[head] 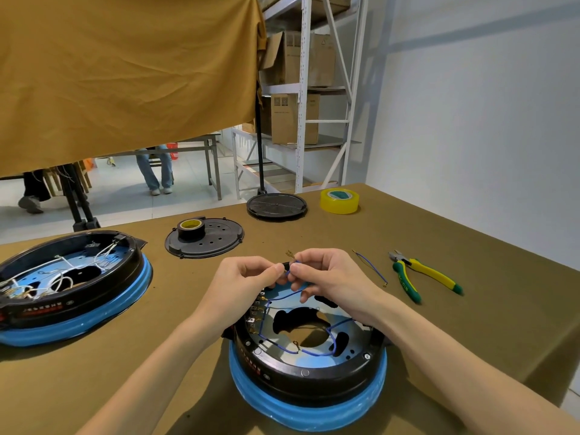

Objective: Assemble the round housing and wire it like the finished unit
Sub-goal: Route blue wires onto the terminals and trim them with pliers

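The round housing [309, 376], black with a blue lower ring, stands at the table's near centre, open side up, with blue wires [314, 353] routed across its metal plate. Both hands hover over its far rim. My left hand [248, 277] and my right hand [326, 274] pinch the same blue wire end between fingertips, where a small black piece sits between the fingertips. A brass terminal [289, 254] sticks up just above the fingers. The finished unit [67, 287], wired in white, sits at the left.
A black cover plate [216, 243] carries a roll of black tape [191, 229]. Another black disc [276, 206] and a yellow tape roll [339, 200] lie farther back. A loose blue wire [372, 266] and yellow-green pliers [420, 276] lie to the right.
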`<state>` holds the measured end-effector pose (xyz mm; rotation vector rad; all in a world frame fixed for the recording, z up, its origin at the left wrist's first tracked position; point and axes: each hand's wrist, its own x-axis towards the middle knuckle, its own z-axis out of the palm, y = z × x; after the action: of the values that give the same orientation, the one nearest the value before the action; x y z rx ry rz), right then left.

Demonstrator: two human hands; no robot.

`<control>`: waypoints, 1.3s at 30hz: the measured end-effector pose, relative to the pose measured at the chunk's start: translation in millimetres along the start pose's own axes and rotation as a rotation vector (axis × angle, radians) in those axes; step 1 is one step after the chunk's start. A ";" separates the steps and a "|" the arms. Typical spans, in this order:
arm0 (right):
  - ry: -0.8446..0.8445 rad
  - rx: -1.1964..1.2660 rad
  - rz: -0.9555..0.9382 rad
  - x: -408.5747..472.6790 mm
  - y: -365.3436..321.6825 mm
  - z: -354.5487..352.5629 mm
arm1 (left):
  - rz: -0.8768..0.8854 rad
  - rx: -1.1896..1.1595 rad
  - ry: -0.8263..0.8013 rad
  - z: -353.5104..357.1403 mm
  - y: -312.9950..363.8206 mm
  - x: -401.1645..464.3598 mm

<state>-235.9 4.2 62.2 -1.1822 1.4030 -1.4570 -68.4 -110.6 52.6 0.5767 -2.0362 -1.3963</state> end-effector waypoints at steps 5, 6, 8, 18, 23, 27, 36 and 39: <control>-0.024 -0.063 -0.002 -2.6 -2.0 0.0 | -0.015 -0.017 -0.007 -2.7 -0.4 -2.3; -0.023 -0.079 -0.007 -2.7 -1.8 0.3 | -0.019 -0.021 -0.013 -3.2 0.0 -2.3; -0.021 -0.103 -0.020 -2.7 -1.6 1.5 | -0.033 -0.027 -0.021 -4.3 0.4 -2.2; -0.001 -0.108 -0.056 -2.4 -2.0 1.6 | -0.104 -0.112 -0.070 -5.9 0.7 -2.0; 0.032 -0.038 -0.029 0.2 0.1 0.7 | -0.054 -0.050 -0.003 -1.4 -3.2 -1.3; 0.014 -0.072 -0.027 0.7 3.8 2.0 | 0.174 0.197 0.123 8.8 -4.6 -3.3; 0.029 -0.108 0.013 3.9 5.4 -0.9 | 0.489 0.717 0.149 5.3 5.1 -6.6; 0.025 -0.098 0.010 3.8 6.2 -0.8 | 0.514 0.769 0.149 9.2 3.8 -7.6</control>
<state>-238.1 0.1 56.5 -1.2197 1.5108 -1.4144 -69.3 -98.1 51.9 0.3903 -2.3367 -0.2445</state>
